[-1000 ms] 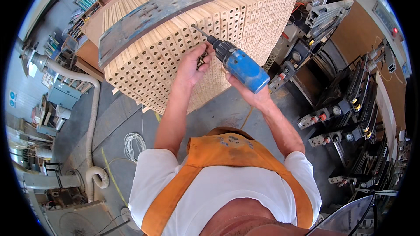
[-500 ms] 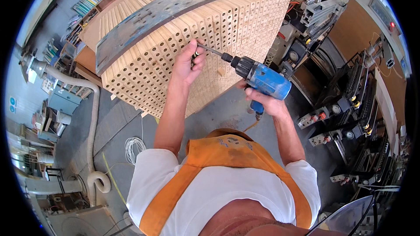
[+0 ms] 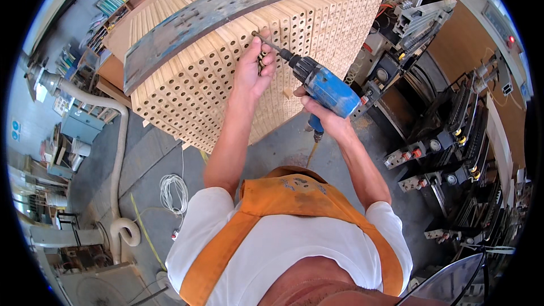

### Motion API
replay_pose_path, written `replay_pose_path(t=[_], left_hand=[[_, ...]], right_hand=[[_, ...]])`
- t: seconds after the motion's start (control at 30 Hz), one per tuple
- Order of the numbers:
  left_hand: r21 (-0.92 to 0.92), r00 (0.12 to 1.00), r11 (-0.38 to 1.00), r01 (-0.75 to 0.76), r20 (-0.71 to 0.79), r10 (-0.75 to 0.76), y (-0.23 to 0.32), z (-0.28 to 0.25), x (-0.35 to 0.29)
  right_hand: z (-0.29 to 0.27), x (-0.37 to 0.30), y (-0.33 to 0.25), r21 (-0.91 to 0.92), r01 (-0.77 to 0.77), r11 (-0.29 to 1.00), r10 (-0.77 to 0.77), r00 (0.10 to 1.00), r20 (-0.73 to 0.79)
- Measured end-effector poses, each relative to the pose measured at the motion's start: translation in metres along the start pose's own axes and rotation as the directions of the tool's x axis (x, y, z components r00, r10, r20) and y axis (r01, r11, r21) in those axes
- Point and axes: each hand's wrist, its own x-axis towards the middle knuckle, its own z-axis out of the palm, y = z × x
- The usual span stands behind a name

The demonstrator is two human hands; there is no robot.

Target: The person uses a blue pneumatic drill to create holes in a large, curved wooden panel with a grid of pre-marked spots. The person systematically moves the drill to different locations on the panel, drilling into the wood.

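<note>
My right hand (image 3: pixel 330 115) grips a blue drill (image 3: pixel 331 88), with a thin hose running down from its handle. The drill's long bit (image 3: pixel 271 44) points up and left, its tip at a hole near the upper edge of a stack of pale wooden pieces (image 3: pixel 198 88). Many holes in the stack's face have dark-rimmed metal inserts. My left hand (image 3: pixel 249 75) is closed around several small brass-coloured threaded inserts (image 3: pixel 261 63). Its thumb and fingertips are beside the bit tip; whether they pinch anything there is hidden.
A worn, dark board (image 3: pixel 198 25) lies across the stack's top. A small wood block (image 3: pixel 288 92) sticks out from its face. To the right stands a machine with gauges (image 3: pixel 435 145). At left are a ribbed hose (image 3: pixel 120 164) and a coiled white cable (image 3: pixel 173 192) on the floor.
The drill and my right hand have moved left and slightly up, bringing the bit tip to the stack's upper holes. My left hand has shifted slightly right and turned, showing more inserts.
</note>
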Motion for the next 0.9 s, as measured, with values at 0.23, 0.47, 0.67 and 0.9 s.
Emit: replay_pose_path(t=[0.23, 0.47, 0.67, 0.9], left_hand=[[0.142, 0.943, 0.933, 0.331, -0.009, -0.333, -0.017, -0.025, -0.023], [0.013, 0.815, 0.825, 0.565, -0.162, -0.556, -0.098, -0.065, -0.064], [0.088, 0.845, 0.857, 0.507, -0.247, -0.475, -0.096, -0.072, -0.068], [0.246, 0.928, 0.896, 0.369, -0.150, -0.341, -0.048, -0.043, -0.055]], right_hand=[[0.003, -0.001, -0.011, -0.155, 0.112, 0.982, -0.119, 0.992, -0.033], [0.006, -0.001, -0.011, -0.277, 0.124, 0.953, -0.134, 0.991, -0.017], [0.006, -0.002, -0.015, -0.326, 0.183, 0.928, -0.195, 0.981, -0.003], [0.010, -0.002, -0.022, 0.029, 0.088, 0.996, -0.088, 0.996, -0.001]])
